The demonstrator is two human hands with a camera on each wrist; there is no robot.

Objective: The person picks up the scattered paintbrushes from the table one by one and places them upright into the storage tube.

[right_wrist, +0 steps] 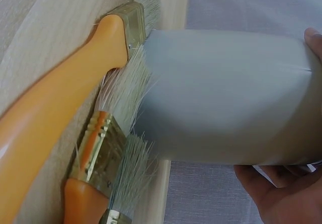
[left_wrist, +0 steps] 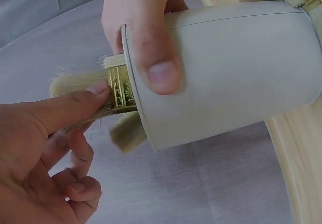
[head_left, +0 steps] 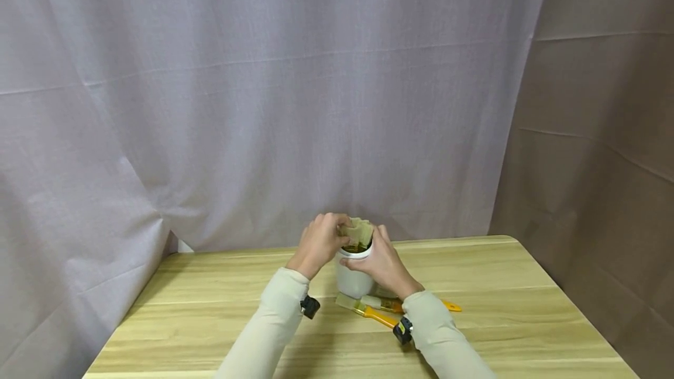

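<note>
A white cup (head_left: 351, 278) stands on the wooden table (head_left: 500, 285), with paintbrushes (head_left: 359, 231) stuck in it bristles up. My right hand (head_left: 380, 262) grips the cup around its side, and its thumb (left_wrist: 157, 58) lies over the rim. My left hand (head_left: 322, 240) pinches one brush at the cup's mouth, index finger on its gold ferrule (left_wrist: 118, 87). The right wrist view shows the cup (right_wrist: 221, 93) from below, with my right hand (right_wrist: 284, 194) behind it.
Two orange-handled paintbrushes (head_left: 371, 310) (head_left: 416, 305) lie on the table just in front of the cup, their bristles against its base (right_wrist: 123, 90). Pale curtains (head_left: 263, 104) hang close behind the table. Bare tabletop spreads left and right.
</note>
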